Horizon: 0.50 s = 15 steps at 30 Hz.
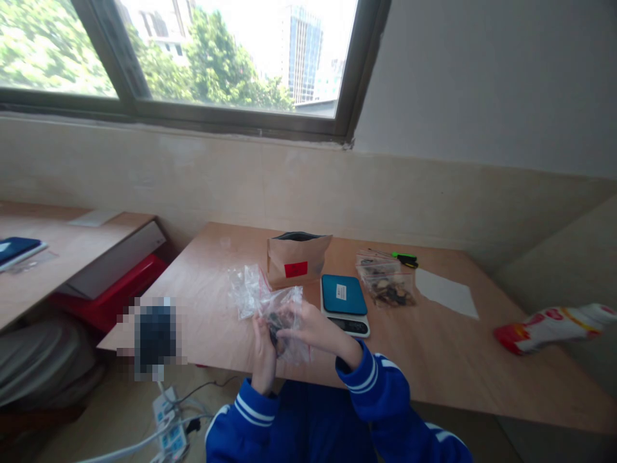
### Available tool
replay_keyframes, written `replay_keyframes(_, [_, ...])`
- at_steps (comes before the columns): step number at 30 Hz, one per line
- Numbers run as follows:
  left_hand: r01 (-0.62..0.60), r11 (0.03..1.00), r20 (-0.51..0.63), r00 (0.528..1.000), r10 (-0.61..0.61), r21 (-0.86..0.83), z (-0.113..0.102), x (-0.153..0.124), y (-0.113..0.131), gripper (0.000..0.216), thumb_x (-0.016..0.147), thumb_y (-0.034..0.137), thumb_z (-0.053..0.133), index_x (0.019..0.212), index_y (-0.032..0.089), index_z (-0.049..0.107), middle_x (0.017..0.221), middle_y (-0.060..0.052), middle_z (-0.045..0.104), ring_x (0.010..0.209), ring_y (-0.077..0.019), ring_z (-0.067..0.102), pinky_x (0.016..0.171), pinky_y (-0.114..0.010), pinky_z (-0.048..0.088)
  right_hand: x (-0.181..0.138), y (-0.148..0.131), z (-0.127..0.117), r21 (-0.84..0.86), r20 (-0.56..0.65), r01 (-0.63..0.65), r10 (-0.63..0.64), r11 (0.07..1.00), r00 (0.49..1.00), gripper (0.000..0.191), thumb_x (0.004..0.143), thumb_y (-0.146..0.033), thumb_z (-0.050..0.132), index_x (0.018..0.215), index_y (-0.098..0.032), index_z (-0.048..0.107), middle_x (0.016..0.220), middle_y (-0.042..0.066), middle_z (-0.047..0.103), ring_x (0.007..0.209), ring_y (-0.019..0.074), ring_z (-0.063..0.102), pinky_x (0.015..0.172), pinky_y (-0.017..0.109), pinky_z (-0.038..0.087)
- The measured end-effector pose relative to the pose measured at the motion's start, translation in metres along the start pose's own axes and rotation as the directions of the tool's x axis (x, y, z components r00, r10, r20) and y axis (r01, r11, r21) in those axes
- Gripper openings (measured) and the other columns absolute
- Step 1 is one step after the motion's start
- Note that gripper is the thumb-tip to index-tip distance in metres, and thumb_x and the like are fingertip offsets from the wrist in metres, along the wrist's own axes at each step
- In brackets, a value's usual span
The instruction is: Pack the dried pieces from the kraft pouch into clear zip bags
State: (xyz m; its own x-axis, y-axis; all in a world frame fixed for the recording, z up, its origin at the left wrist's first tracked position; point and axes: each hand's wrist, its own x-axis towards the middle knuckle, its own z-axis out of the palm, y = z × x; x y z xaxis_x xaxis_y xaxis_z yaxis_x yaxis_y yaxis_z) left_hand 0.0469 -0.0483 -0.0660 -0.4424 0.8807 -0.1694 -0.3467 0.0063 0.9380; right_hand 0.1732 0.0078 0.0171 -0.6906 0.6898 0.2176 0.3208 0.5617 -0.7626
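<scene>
In front of me, near the table's front edge, a clear plastic zip bag [295, 350] with dark pieces in it is between my two hands. My left hand [264, 344] is closed round its left side, with the thumb up. The fingers of my right hand [306, 326] are bent at the bag's upper right; whether they are inside it or only against the plastic, I cannot tell. More clear plastic bags [245, 289] lie just beyond my left hand. A brown paper pouch [277, 260] with a red label stands behind them, its top open.
A digital scale [343, 294] with a blue top lies right of the pouch. Beyond it are filled zip bags [393, 288], a green-and-black tool [405, 258], white paper [446, 292] and a red-white bottle [554, 328]. A power strip [169, 424] with cables is on the floor.
</scene>
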Motion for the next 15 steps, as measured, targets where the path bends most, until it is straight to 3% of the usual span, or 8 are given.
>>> replay_keyframes(5, [0.091, 0.995, -0.031, 0.995, -0.092, -0.028, 0.0018, 0.0027, -0.0009, 0.063, 0.076, 0.070, 0.045, 0.107, 0.018, 0.062, 0.099, -0.008, 0.069, 0.091, -0.0199, 0.065, 0.078, -0.031, 0.051, -0.0033, -0.0020, 0.0017, -0.009, -0.021, -0.005, 0.005, 1.000, 1.000, 0.010, 0.083, -0.023, 0.062, 0.091, -0.018, 0.063, 0.093, 0.005, 0.064, 0.088, 0.0184, 0.060, 0.081, 0.031, 0.047])
replay_keyframes(11, [0.171, 0.981, 0.026, 0.985, -0.169, -0.091, 0.0027, -0.0005, 0.0023, 0.066, 0.075, 0.071, 0.046, 0.112, 0.019, 0.063, 0.108, -0.009, 0.069, 0.100, -0.0226, 0.064, 0.082, -0.033, 0.051, -0.0032, 0.0007, -0.0025, 0.134, 0.125, -0.051, 0.034, 0.990, 0.992, 0.025, 0.087, -0.025, 0.056, 0.111, -0.019, 0.059, 0.104, 0.005, 0.068, 0.092, 0.0185, 0.064, 0.082, 0.032, 0.050])
replay_keyframes(15, [0.187, 0.980, 0.123, 0.976, -0.178, -0.071, 0.0032, -0.0026, 0.0060, 0.067, 0.077, 0.071, 0.042, 0.108, 0.017, 0.067, 0.104, -0.011, 0.070, 0.100, -0.0244, 0.064, 0.084, -0.034, 0.051, -0.0010, 0.0047, -0.0035, 0.270, 0.200, -0.059, 0.004, 0.961, 0.980, 0.035, 0.081, -0.029, 0.065, 0.114, -0.021, 0.060, 0.109, 0.004, 0.068, 0.098, 0.0198, 0.063, 0.088, 0.033, 0.049])
